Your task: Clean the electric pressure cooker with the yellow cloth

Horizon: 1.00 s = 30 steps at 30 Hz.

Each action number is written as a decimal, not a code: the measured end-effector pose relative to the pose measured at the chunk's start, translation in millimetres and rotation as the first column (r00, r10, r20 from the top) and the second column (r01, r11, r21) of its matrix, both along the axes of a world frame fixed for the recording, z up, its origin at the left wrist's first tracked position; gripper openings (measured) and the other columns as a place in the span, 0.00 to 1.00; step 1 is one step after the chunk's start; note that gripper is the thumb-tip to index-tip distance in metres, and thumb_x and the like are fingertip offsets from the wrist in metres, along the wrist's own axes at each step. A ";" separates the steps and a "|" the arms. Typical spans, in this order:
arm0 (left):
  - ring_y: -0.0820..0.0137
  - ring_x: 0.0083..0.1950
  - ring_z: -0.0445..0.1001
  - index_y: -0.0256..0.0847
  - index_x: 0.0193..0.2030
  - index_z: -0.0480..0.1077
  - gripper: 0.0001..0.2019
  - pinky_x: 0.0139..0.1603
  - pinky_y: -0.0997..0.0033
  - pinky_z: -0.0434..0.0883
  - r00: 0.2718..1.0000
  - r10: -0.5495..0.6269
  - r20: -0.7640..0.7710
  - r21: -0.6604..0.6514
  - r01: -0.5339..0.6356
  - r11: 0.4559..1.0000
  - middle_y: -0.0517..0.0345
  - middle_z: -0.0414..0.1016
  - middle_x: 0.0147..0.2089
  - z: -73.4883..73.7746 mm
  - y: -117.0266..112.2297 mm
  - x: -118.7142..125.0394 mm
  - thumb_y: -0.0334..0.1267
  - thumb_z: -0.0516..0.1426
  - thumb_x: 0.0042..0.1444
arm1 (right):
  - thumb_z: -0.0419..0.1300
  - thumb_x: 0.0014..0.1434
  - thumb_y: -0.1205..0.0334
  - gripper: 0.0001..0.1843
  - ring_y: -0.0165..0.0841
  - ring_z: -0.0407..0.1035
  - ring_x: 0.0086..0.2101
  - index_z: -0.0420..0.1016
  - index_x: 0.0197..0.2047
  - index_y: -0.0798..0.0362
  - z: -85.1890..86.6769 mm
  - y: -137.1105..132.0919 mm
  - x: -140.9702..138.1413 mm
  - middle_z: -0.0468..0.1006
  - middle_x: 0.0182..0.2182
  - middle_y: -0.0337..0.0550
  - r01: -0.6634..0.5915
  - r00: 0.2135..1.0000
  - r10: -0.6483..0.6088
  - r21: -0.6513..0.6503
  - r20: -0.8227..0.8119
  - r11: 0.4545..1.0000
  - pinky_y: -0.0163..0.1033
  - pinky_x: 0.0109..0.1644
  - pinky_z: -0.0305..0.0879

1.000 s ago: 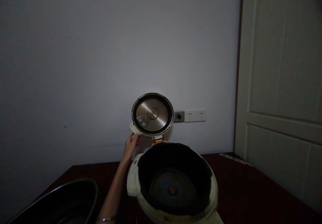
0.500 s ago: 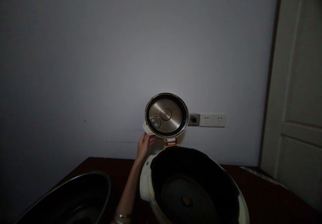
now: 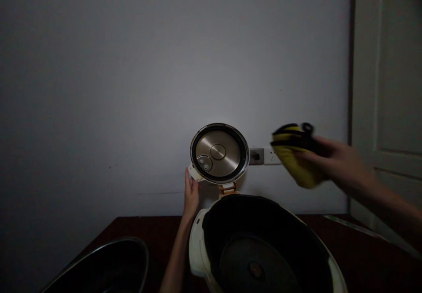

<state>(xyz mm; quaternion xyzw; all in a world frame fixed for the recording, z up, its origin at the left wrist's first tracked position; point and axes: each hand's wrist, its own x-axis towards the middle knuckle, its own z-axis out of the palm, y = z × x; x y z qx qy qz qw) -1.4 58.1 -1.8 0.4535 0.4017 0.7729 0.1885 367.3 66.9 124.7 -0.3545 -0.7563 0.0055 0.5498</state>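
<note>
A rice cooker (image 3: 198, 244) stands with its lid (image 3: 227, 146) raised, showing a round metal inner plate and a black seal. My left hand (image 3: 191, 192) has its fingers and thumb closed on the white tab at the lid's lower left. Right of the lid, in the air, my right hand (image 3: 332, 157) grips a folded yellow cloth with black edging (image 3: 305, 170); a small black loop sticks up from it. The cooker's dark cavity is without an inner pot, and a round spot shows in the middle of its floor.
A dark inner pot or bowl (image 3: 145, 258) with a pale rim is at the lower left. Both rest on a dark red table (image 3: 132, 227) against a grey wall. Behind the cooker are a switch (image 3: 256, 156) and a white socket (image 3: 272, 157), partly hidden. A door (image 3: 389, 108) is at the right.
My right hand has come into view from the right with the yellow cloth. My left hand stays on the lid's tab; the view has shifted slightly.
</note>
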 end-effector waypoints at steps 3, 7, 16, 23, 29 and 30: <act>0.66 0.62 0.64 0.50 0.70 0.39 0.36 0.48 0.73 0.71 1.000 0.003 -0.010 -0.013 -0.003 1.000 0.52 0.58 0.67 2.8 -1.3 0.4 0.42 0.54 0.59 | 0.57 0.55 0.68 0.19 0.42 0.67 0.46 0.70 0.51 0.54 36.6 40.4 -86.4 0.74 0.47 0.49 -0.164 0.976 0.113 0.282 0.188 0.945 0.48 0.51 0.65; 0.65 0.60 0.66 0.52 0.69 0.40 0.37 0.46 0.72 0.72 1.000 0.012 0.007 -0.022 -0.012 1.000 0.53 0.60 0.65 1.6 1.4 -1.5 0.45 0.55 0.57 | 0.50 0.61 0.70 0.19 0.44 0.61 0.51 0.68 0.54 0.56 55.6 77.4 -180.0 0.72 0.51 0.53 -0.267 0.810 -0.056 0.452 0.584 0.851 0.50 0.54 0.60; 0.61 0.63 0.63 0.49 0.70 0.39 0.43 0.45 0.72 0.72 0.999 -0.035 0.027 0.016 0.035 0.999 0.49 0.55 0.68 0.2 1.2 -2.9 0.48 0.59 0.52 | 0.48 0.63 0.72 0.20 0.39 0.59 0.59 0.66 0.57 0.58 10.2 120.0 -243.3 0.67 0.58 0.55 -0.391 0.741 -0.009 0.442 0.672 0.808 0.45 0.61 0.57; 0.58 0.63 0.62 0.46 0.70 0.37 0.48 0.45 0.71 0.72 0.997 -0.066 0.039 0.060 0.063 0.996 0.47 0.55 0.68 1.2 -2.7 3.5 0.49 0.61 0.50 | 0.48 0.62 0.74 0.22 0.38 0.55 0.61 0.66 0.58 0.56 10.6 146.1 -232.5 0.65 0.59 0.53 -0.480 0.689 0.009 0.446 0.725 0.756 0.47 0.62 0.58; 0.57 0.64 0.60 0.48 0.70 0.39 0.48 0.46 0.70 0.72 0.998 -0.045 0.039 0.054 0.043 0.998 0.48 0.54 0.68 5.2 -3.5 6.2 0.51 0.62 0.48 | 0.45 0.62 0.75 0.24 0.38 0.54 0.61 0.65 0.59 0.57 12.4 156.5 -229.1 0.63 0.60 0.54 -0.328 0.848 0.052 0.444 0.527 0.834 0.49 0.63 0.55; 0.57 0.64 0.60 0.48 0.70 0.39 0.48 0.46 0.71 0.72 0.998 -0.044 0.040 0.052 0.042 0.998 0.47 0.54 0.68 5.6 -3.4 6.6 0.52 0.62 0.48 | 0.45 0.62 0.74 0.24 0.37 0.53 0.62 0.65 0.60 0.57 4.3 151.9 -232.5 0.63 0.60 0.54 -0.356 0.829 0.059 0.442 0.556 0.823 0.48 0.64 0.54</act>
